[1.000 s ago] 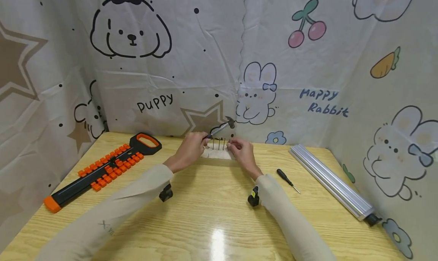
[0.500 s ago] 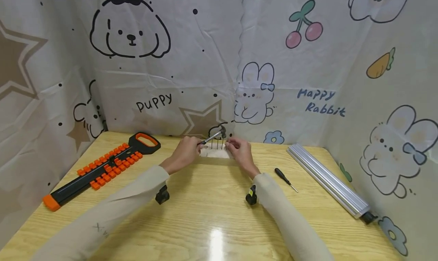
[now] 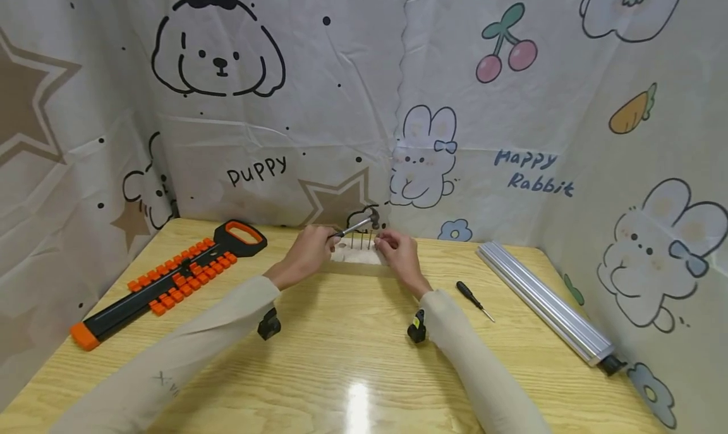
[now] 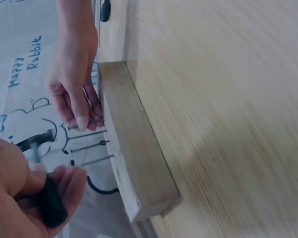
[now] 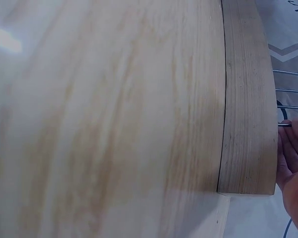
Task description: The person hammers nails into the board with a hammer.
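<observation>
My left hand (image 3: 307, 252) grips the dark handle of a small claw hammer (image 4: 52, 203); its metal head (image 3: 373, 218) hangs just above the nails at the far side of the table. A pale wood block (image 4: 134, 134) lies there, with three nails (image 5: 292, 90) standing upright in a row on its top. At the block's right part, my right hand (image 3: 400, 252) pinches another nail (image 5: 284, 125) between thumb and fingers, point against the wood. In the right wrist view that hand is partly cut off by the frame edge.
On the left lies a black and orange rack (image 3: 188, 270) with rows of orange clips. A black-handled screwdriver (image 3: 474, 300) and a long silver metal bar (image 3: 546, 304) lie on the right. A printed cloth (image 3: 341, 105) hangs close behind the table (image 3: 352, 352).
The hammer head has come down and a little left, closer to the nails, along with my left hand. My right hand keeps pinching its nail at the block.
</observation>
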A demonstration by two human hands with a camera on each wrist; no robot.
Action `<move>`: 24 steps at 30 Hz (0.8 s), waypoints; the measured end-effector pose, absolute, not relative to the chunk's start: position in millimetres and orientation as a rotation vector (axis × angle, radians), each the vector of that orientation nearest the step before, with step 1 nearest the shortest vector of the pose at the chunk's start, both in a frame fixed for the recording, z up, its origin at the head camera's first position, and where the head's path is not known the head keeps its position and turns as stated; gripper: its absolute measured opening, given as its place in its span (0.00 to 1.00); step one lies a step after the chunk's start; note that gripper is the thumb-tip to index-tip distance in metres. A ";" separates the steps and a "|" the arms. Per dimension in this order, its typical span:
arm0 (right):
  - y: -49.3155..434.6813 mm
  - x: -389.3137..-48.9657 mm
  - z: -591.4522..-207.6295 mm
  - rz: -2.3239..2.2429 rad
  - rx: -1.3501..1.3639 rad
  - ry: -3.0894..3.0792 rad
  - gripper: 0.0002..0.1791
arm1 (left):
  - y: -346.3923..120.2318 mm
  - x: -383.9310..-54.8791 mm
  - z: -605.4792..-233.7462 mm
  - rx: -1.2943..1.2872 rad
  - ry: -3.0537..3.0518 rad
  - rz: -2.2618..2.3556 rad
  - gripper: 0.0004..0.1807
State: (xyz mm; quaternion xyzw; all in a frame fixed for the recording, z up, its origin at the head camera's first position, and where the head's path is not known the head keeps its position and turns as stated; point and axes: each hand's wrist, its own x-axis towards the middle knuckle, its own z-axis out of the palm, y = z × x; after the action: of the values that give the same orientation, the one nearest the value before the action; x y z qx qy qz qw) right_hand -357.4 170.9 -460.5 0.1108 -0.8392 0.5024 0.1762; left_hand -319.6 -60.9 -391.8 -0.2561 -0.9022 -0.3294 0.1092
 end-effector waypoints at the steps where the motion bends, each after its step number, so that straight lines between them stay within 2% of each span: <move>1: 171.2 -357.4 -460.5 1.420 0.317 -2.376 0.09 | -58.9 -320.3 -391.5 -0.761 -2.637 -0.979 0.11; 9: 171.6 -356.9 -459.6 1.438 0.329 -2.373 0.07 | -46.8 -319.7 -391.8 -0.704 -2.765 -1.154 0.13; 18: 169.3 -354.0 -458.1 1.419 0.322 -2.395 0.09 | -66.3 -319.6 -388.1 -0.356 -2.443 -2.529 0.22; 24: 170.3 -353.7 -458.0 1.414 0.331 -2.407 0.09 | -93.0 -324.3 -388.7 -0.324 -2.548 -2.553 0.26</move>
State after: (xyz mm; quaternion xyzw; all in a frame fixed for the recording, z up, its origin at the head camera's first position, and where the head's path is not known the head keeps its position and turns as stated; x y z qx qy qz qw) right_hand -353.7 170.3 -458.0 0.1163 -0.8445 0.4962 0.1646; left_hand -324.3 -93.0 -388.7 -0.0870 -0.6834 -0.6848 -0.2377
